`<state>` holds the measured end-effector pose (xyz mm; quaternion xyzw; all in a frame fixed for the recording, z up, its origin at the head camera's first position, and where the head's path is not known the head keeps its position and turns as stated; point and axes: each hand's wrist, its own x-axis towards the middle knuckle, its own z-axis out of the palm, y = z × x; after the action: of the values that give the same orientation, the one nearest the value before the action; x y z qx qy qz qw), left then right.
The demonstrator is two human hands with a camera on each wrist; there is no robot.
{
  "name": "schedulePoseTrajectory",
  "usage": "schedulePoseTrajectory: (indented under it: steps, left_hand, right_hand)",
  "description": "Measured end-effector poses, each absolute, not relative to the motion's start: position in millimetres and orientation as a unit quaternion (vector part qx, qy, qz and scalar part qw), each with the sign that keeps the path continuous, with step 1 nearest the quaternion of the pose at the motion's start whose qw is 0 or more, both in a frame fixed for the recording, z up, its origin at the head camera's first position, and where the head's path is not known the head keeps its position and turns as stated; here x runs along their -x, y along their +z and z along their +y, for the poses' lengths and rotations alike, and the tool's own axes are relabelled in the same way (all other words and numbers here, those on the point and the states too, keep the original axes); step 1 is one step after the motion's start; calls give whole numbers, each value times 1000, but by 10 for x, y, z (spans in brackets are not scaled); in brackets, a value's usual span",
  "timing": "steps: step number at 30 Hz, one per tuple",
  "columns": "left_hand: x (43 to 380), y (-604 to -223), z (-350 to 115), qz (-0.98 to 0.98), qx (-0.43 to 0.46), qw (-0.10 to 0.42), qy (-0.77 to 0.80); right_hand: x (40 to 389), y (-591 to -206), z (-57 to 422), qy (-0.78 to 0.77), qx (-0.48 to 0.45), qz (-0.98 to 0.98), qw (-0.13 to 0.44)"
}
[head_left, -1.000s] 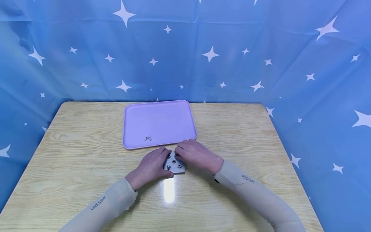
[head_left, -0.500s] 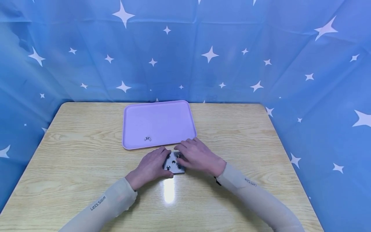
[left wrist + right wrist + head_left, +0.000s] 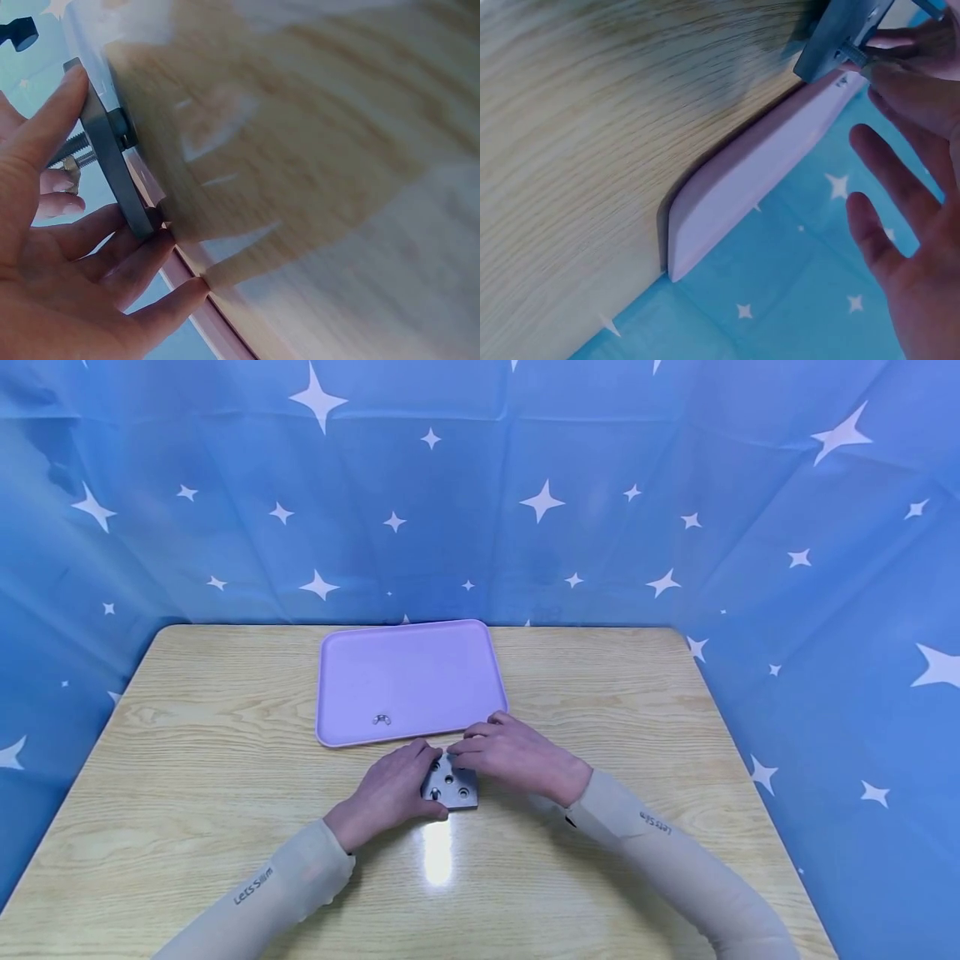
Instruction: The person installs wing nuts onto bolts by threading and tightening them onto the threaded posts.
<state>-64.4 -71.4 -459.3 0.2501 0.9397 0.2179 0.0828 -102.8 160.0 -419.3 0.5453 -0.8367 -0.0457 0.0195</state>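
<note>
My left hand grips the metal plate by its edges on the wooden table, just on the near side of the purple tray, while my right hand pinches the end of an upright bolt.

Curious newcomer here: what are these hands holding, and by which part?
The left hand grips the metal plate by its edges; the right hand seemingly pinches a bolt near its tip.

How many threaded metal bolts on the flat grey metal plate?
2 visible: a near-left corner bolt on the plate, and a second bolt at the right hand. Others may be hidden.
</note>
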Motion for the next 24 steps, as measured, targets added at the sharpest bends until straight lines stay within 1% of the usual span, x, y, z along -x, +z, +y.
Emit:
schedulePoseTrajectory:
  steps: [6,11,19,24]
  left_hand:
    - [643,-4598,-716,938,-253,75,223]
    - [643,-4589,-720,937,-258,76,225]
    - [631,-4599,-728,937,-259,68,224]
    - [631,-4605,-723,939,-255,71,221]
  right_hand:
    - [1037,-4254,1561,-31,-533,-843,60]
    - [1008,-4308,1511,-19,-510,-858,60]
    - [924,-4394,1434,70,-453,-885,75]
    - [907,-4367,1460,79,-424,-900,60]
